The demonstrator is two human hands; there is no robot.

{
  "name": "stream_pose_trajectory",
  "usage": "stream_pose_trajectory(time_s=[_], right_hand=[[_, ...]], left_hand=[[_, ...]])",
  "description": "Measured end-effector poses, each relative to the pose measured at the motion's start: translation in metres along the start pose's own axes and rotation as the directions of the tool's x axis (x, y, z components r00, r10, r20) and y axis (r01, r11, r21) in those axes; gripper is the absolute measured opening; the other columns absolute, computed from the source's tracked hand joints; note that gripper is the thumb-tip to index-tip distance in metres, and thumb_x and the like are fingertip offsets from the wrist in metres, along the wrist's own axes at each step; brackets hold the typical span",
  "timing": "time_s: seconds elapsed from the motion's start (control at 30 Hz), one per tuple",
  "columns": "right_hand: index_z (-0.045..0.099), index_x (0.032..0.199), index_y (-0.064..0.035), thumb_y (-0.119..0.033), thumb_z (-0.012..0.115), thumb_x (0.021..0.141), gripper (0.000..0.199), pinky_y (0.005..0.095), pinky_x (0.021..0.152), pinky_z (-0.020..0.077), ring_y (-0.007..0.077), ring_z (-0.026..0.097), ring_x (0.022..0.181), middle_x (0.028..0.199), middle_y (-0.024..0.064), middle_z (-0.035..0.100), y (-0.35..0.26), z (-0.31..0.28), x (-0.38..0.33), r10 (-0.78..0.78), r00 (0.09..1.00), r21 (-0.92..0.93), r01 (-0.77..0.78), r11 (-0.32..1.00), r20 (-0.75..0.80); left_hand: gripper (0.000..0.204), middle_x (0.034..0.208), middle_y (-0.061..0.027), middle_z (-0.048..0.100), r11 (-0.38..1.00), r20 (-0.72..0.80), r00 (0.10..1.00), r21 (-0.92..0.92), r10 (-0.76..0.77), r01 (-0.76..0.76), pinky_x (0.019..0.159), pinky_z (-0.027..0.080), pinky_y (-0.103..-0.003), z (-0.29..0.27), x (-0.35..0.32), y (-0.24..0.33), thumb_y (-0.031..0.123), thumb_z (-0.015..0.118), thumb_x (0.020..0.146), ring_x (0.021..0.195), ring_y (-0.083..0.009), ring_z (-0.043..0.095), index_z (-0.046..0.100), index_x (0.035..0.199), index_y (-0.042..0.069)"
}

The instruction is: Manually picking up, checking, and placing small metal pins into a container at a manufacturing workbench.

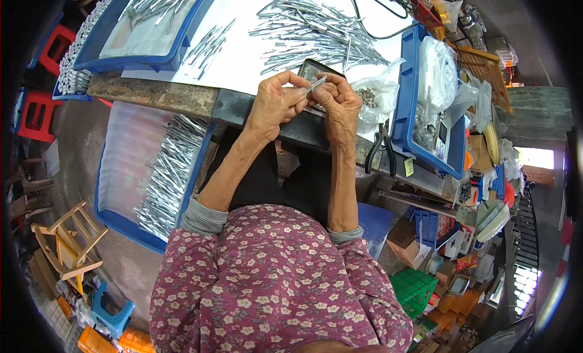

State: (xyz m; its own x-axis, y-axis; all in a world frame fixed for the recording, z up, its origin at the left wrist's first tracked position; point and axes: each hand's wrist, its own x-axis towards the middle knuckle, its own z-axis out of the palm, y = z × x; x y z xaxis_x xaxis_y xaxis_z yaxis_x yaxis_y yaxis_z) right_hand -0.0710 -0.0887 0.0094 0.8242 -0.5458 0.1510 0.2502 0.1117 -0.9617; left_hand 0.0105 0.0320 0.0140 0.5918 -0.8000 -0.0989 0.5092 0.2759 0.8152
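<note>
Both my hands meet over the table's front edge, fingertips pinched on one slim silver metal piece (317, 84). My left hand (273, 109) is closed on its near end, and my right hand (341, 110) is closed on it from the other side. The fingers cover much of the piece. Just beneath lies a shallow dark tray (310, 64), partly hidden by my hands. Beyond it spreads a large heap of similar slim silver pieces (310, 32) on the white table covering. A smaller group of silver pieces (209, 48) lies to the left.
Right of my hands are a clear bag of small brownish parts (367, 98), black-handled pliers (381, 149) and a blue bin (404, 104) with plastic bags. A blue tray (176, 55) sits at the table's left; another blue tray (115, 222) below holds many silver pieces. A black cable (364, 28) curves behind.
</note>
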Motion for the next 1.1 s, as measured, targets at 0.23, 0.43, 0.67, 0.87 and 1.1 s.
stream_pose_trajectory(time_s=[0.23, 0.43, 0.67, 0.87, 1.1], right_hand=[[0.051, 0.104, 0.0059, 0.0, 0.062, 0.078, 0.029, 0.0193, 0.062, 0.0469, 0.0088, 0.057, 0.068, 0.077, 0.0054, 0.061, 0.006, 0.021, -0.005, -0.069, 0.98, -0.016, 0.067, 0.998, -0.185], [0.049, 0.106, 0.0069, 0.002, 0.059, 0.079, 0.03, 0.0195, 0.063, 0.0466, 0.0091, 0.057, 0.068, 0.077, 0.0058, 0.061, 0.001, 0.011, -0.006, -0.032, 0.992, 0.003, 0.033, 0.999, -0.126], [0.048, 0.106, 0.0072, 0.002, 0.06, 0.079, 0.03, 0.0197, 0.063, 0.0467, 0.0092, 0.057, 0.069, 0.079, 0.0064, 0.061, -0.006, 0.008, -0.007, -0.071, 0.995, -0.111, 0.063, 0.992, -0.07], [0.049, 0.106, 0.0083, 0.003, 0.058, 0.078, 0.03, 0.0202, 0.064, 0.0481, 0.0102, 0.058, 0.07, 0.08, 0.0073, 0.062, -0.004, 0.012, -0.008, -0.068, 0.991, -0.186, 0.046, 0.982, -0.117], [0.048, 0.107, 0.0097, 0.005, 0.057, 0.078, 0.031, 0.0212, 0.063, 0.0504, 0.0118, 0.059, 0.07, 0.081, 0.0094, 0.062, -0.005, 0.014, -0.011, -0.054, 0.986, -0.124, 0.034, 0.992, -0.16]], left_hand=[[0.005, 0.057, 0.0012, 0.051, 0.84, -0.168, 0.891, 0.443, 0.422, -0.315, 0.044, 0.033, -0.02, 0.019, 0.0, -0.017, 0.0, 0.047, 0.084, 0.052, -0.0017, 0.043, 0.051, 0.083, -0.002], [0.007, 0.057, 0.0012, 0.047, 0.99, -0.092, 0.988, 0.082, 0.126, -0.118, 0.037, 0.02, -0.016, 0.009, 0.0, -0.01, 0.003, 0.051, 0.084, 0.042, -0.0001, 0.03, 0.052, 0.089, -0.002], [0.005, 0.054, 0.0011, 0.048, 0.983, -0.106, 0.985, 0.14, 0.135, -0.12, 0.038, 0.024, -0.017, 0.01, -0.003, -0.006, 0.002, 0.049, 0.082, 0.042, -0.001, 0.033, 0.052, 0.084, -0.001], [0.005, 0.058, -0.002, 0.052, 0.836, -0.134, 0.9, 0.446, 0.415, -0.319, 0.043, 0.036, -0.022, 0.017, -0.003, -0.02, 0.001, 0.046, 0.084, 0.048, -0.0059, 0.046, 0.05, 0.083, -0.001], [0.008, 0.063, 0.0006, 0.05, 0.735, -0.132, 0.864, 0.597, 0.485, -0.321, 0.049, 0.037, -0.019, 0.025, -0.008, -0.022, 0.002, 0.047, 0.086, 0.056, -0.0031, 0.043, 0.053, 0.09, -0.001]])
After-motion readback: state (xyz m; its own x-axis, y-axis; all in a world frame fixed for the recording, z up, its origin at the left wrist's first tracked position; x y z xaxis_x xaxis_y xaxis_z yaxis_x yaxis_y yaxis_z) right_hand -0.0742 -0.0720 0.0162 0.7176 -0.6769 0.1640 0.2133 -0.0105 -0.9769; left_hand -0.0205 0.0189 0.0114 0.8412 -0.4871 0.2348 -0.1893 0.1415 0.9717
